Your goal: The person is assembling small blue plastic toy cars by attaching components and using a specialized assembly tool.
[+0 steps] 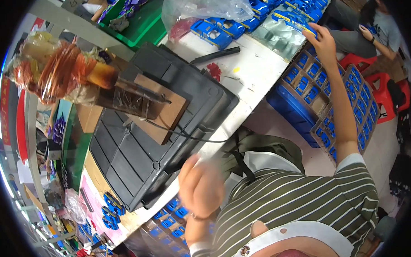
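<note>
Far right, right hand (321,39): fingertips at blue shell (294,22), grip unclear.
Left hand (200,185): blurred, can't tell.
Shell step: likely pickup.
Next: probably firm pinch.

You've got lettering in three spots, none of it clean enough to read reliably. Far left rim: long reddish upright banner (5,108) with a column of lighter orange-yellow characters, bent by your lens and too small to make out. Top left: flat grey beam (73,4) carrying one dark mark, looks like a single handwritten character, can't confirm which. Upper right: short-sleeved grey T-shirt (387,29) on the seated person, dark letters on the front, only partly in your view. Glossy blue plastic car-shaped piece with yellow trim (294,22): any fine print on it is too small to tell.
</note>
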### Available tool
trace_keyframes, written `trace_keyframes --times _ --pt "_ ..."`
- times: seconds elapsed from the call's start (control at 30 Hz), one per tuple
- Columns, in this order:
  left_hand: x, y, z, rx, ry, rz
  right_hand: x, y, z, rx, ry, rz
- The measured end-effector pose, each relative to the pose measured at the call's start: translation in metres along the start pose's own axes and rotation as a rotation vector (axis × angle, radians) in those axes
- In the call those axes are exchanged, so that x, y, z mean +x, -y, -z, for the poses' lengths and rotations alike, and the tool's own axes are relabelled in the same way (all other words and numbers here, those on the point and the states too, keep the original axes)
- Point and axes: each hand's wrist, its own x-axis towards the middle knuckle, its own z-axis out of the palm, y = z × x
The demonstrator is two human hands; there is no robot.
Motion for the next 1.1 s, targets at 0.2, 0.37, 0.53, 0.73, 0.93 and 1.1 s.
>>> trace_keyframes --times 0.2,0.37,0.53,0.73,0.93,1.1 --pt "0.035 -0.019 -0.078 -1.251 0.081 0.606 -0.101 0.131 0.036 1.306 0.883 -0.534" --pt "0.030 -0.024 -0.080 -1.519 -0.105 0.826 -0.146 0.182 0.037 1.215 1.354 -0.887" --pt "0.019 -0.016 -0.052 -1.490 -0.086 1.180 -0.084 0.184 -0.035 0.465 0.727 0.160" --pt "0.016 -0.016 -0.033 -1.625 0.060 1.392 -0.033 0.170 -0.131 0.081 0.607 0.770" --pt "0.011 -0.010 -0.030 -1.648 0.044 1.314 -0.022 0.167 -0.146 0.051 0.704 0.846" --pt "0.013 -0.009 -0.033 -1.626 0.026 1.355 -0.026 0.160 -0.145 0.083 0.724 0.811"
